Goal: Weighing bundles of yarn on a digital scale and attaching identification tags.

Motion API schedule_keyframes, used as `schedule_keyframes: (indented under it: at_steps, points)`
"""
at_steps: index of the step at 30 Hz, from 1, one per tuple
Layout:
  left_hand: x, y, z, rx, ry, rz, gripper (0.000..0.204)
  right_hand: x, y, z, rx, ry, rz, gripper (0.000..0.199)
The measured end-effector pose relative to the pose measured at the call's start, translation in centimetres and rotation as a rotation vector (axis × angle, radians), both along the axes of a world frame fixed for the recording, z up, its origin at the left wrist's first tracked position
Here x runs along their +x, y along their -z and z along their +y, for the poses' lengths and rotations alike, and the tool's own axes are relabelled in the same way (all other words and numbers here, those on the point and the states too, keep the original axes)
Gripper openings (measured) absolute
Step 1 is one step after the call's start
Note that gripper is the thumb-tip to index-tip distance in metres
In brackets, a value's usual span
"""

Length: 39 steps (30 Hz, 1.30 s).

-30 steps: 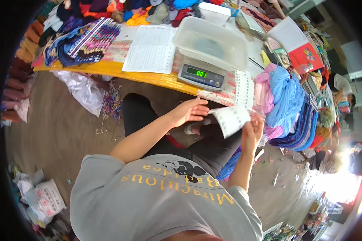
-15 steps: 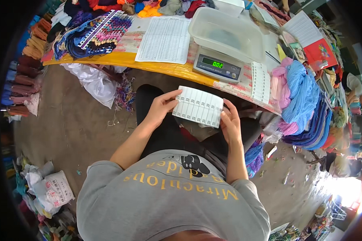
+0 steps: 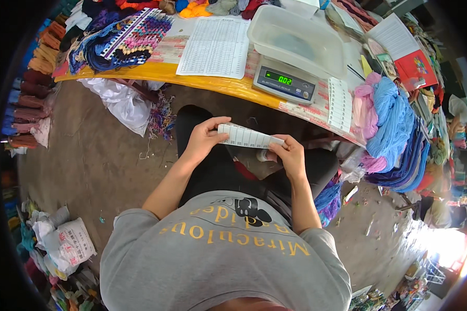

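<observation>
Head view: yarn skeins crowd the yellow-edged counter (image 3: 213, 83) beyond my knees, by a digital scale (image 3: 285, 83). Over my lap, my left hand (image 3: 202, 140) and right hand (image 3: 290, 155) pinch the white label sheet (image 3: 249, 137) at opposite ends; I'd keep it taut, fingertips at the edges.

A digital scale (image 3: 285, 83) carrying a clear plastic tub (image 3: 296, 39) is sitting near the yellow surface's (image 3: 202, 83) front edge. A printed sheet (image 3: 216, 47) is lying left of it; blue yarn (image 3: 394, 119) is hanging at the right end.
</observation>
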State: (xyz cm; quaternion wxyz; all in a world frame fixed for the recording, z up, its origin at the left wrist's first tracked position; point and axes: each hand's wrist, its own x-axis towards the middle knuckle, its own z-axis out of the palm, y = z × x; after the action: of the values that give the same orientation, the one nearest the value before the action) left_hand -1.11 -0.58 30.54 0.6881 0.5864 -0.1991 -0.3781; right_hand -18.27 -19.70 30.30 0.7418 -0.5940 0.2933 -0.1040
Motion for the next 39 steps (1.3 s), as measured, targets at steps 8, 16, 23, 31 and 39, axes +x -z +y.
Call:
schedule_keyframes:
  at_steps: [8,16,23,31,39]
  points:
    - [1.4,0.8,0.2,0.145,-0.118,-0.200,0.010,1.6,1.5,0.3,-0.376,0.046,0.017,0.013]
    - [4.2,1.7,1.5,0.005,-0.180,0.004,0.009,5.5,1.8,1.4,-0.234,-0.012,-0.068,0.012]
    - [6.4,3.7,1.4,-0.051,-0.368,0.019,0.008,9.7,3.0,2.7,-0.099,0.080,-0.112,0.011]
    - [9.7,4.7,0.3,0.130,-0.536,-0.248,0.011,13.5,4.6,2.9,-0.158,0.158,-0.139,0.014]
    - [9.9,3.1,-1.1,-0.138,-0.454,-0.117,0.012,13.2,5.3,1.5,-0.158,0.188,-0.138,0.014]
